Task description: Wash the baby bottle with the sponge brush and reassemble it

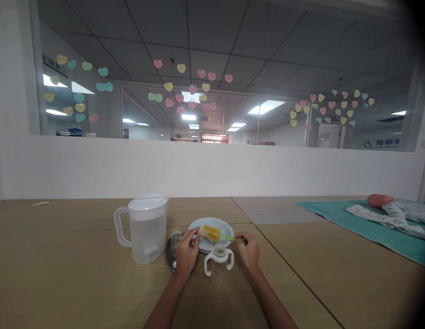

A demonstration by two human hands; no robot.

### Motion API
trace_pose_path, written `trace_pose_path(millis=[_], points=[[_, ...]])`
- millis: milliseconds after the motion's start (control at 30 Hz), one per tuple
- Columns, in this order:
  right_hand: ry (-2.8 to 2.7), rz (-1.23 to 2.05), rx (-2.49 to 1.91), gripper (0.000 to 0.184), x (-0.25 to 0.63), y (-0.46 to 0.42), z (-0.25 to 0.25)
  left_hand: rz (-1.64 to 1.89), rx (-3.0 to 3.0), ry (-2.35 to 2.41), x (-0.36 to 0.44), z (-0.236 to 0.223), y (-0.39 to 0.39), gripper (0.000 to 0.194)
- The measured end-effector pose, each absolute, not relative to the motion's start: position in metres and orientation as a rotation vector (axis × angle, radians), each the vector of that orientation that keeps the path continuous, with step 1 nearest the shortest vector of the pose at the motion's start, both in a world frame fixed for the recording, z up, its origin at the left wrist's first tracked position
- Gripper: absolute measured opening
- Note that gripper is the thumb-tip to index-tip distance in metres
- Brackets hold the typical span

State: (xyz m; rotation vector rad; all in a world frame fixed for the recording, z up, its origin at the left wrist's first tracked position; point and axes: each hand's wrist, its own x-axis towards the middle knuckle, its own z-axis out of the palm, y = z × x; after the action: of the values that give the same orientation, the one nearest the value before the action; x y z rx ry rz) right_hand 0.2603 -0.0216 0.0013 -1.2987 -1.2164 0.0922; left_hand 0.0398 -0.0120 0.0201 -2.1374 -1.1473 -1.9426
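My left hand (186, 252) reaches over a dark round lid (169, 256), fingers pinched at the white tip of a bottle brush with a yellow sponge head (211, 232). My right hand (248, 249) grips the brush's green handle (230, 237). The brush lies across a pale blue plate (226, 225). A clear baby bottle with two white handles (218, 264) stands open between my hands, just in front of the plate. A small clear piece (175, 237) sits by my left fingers.
A translucent water jug with a lid (145, 228) stands left of the plate. At the far right lies a teal mat (339, 217) with a doll and printed cloth (392, 211). A white partition wall runs behind the wooden table (61, 256).
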Motion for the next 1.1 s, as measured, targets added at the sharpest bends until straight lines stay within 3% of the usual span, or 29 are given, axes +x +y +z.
trace_pose_path(millis=[400,833,1100], points=[[-1.053,0.334,-1.142,0.020,0.2611,-0.0164,-0.0012,-1.891,-2.130,-1.223,0.0370,0.0181,-0.0118,0.026],[-0.827,0.513,-1.125,0.022,0.2655,-0.0151,0.0036,-1.513,-2.020,-1.062,0.0341,0.0157,-0.0177,0.027],[-1.084,0.527,-1.017,0.022,0.2585,-0.0132,0.0007,-1.441,-2.009,-1.061,0.0330,0.0188,-0.0213,0.028]])
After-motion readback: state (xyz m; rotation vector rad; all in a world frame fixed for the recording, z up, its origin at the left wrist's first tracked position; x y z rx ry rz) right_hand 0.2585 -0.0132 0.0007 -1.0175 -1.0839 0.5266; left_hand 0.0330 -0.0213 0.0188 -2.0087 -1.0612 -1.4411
